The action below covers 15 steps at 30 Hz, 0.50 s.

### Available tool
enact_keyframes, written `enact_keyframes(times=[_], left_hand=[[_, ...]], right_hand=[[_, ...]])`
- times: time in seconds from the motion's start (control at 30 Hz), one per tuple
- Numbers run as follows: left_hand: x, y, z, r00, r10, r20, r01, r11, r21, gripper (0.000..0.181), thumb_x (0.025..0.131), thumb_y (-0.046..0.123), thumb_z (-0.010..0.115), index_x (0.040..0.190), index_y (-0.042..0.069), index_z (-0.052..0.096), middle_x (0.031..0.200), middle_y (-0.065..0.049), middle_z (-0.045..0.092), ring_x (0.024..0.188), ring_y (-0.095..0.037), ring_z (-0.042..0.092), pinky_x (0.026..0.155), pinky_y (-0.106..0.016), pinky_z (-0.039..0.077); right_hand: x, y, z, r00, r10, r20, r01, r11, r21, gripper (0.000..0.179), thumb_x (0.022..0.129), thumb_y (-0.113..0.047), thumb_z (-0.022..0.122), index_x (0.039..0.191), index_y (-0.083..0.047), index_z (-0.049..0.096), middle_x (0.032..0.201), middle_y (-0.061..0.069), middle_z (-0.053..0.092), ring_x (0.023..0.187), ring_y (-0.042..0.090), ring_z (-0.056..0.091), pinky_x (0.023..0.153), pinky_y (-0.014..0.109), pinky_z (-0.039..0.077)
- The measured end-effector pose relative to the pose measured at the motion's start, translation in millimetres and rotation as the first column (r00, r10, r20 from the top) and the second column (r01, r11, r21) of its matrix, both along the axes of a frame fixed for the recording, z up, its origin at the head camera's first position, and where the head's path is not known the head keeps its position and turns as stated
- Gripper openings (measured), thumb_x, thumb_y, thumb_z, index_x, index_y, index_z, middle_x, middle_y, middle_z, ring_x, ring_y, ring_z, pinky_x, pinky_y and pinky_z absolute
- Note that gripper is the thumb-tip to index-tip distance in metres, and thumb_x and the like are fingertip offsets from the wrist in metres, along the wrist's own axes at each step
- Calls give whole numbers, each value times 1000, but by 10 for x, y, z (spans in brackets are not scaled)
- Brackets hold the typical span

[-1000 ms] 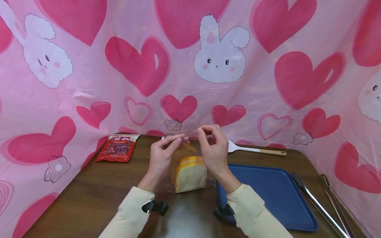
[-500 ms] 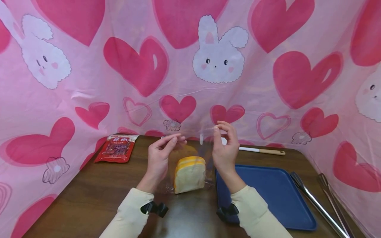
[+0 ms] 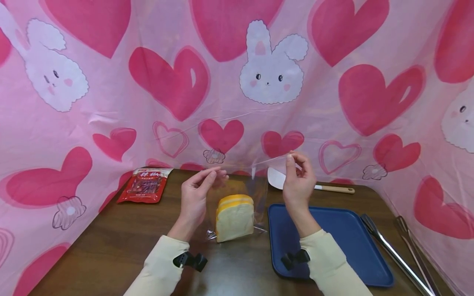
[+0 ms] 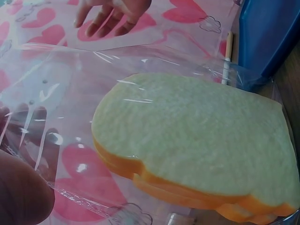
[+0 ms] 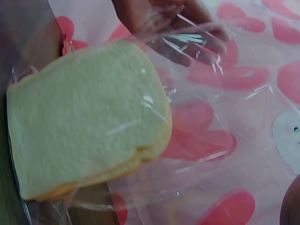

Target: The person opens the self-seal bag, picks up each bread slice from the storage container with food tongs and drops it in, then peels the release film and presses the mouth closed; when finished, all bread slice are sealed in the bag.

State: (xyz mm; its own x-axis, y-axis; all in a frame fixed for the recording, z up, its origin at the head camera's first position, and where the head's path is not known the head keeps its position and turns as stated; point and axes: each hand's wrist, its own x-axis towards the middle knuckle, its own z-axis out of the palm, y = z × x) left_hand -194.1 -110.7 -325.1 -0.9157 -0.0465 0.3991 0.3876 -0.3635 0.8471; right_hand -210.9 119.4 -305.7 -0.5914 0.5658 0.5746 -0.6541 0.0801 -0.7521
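Two thick slices of bread [image 3: 235, 220] with orange crust stand upright inside a clear plastic bag [image 3: 261, 201] on the table, mid-front in the head view. At the bag's upper left, my left hand [image 3: 196, 195] pinches its film between thumb and fingers. Up and to the right, my right hand [image 3: 300, 185] pinches the film at the bag's mouth, drawing it out in a taut strip. Both wrist views show the bread [image 4: 187, 136] close up through shiny film; the left thumb [image 4: 23, 190] is in front of the film, with its fingers blurred behind.
A blue tray [image 3: 348, 246] lies right of the bread, partly under the right forearm. Behind it is a white spatula [image 3: 275, 179] with a wooden handle. Metal tongs [image 3: 396, 250] and another metal utensil [image 3: 416, 250] lie far right. A red packet [image 3: 144, 187] sits back left.
My right hand has moved right, away from the left hand, pulling the film wide and uncovering the spatula's head. My left hand has shifted slightly left. The bread stays in place.
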Motion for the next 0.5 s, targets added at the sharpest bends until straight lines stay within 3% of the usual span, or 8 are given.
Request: enact_keyframes(times=[0.17,0.33,0.5], left_hand=[[-2,-14,-10,1000,1,10,-1,1000,8,30,106,6,61,128,-14,65,104,2,83,98,-16,81,93,-36,63],[-9,-12,-20,1000,-2,-3,2,1000,27,23,106,5,62,124,-4,74,104,1,83,97,-17,81,92,-37,64],[1,-23,-26,1000,2,3,-2,1000,18,29,106,6,62,128,-11,68,105,2,83,98,-17,81,94,-37,63]], right_hand=[[-13,100,3,999,-23,22,23,999,-33,14,99,-8,71,107,3,73,102,-2,74,96,8,66,81,18,50],[-31,221,6,998,-57,38,58,997,-43,16,99,-9,71,107,5,73,97,-7,71,95,7,65,82,19,51],[-45,391,28,992,-119,39,120,992,-32,17,99,-9,71,106,6,72,92,-16,68,91,5,64,81,21,50]])
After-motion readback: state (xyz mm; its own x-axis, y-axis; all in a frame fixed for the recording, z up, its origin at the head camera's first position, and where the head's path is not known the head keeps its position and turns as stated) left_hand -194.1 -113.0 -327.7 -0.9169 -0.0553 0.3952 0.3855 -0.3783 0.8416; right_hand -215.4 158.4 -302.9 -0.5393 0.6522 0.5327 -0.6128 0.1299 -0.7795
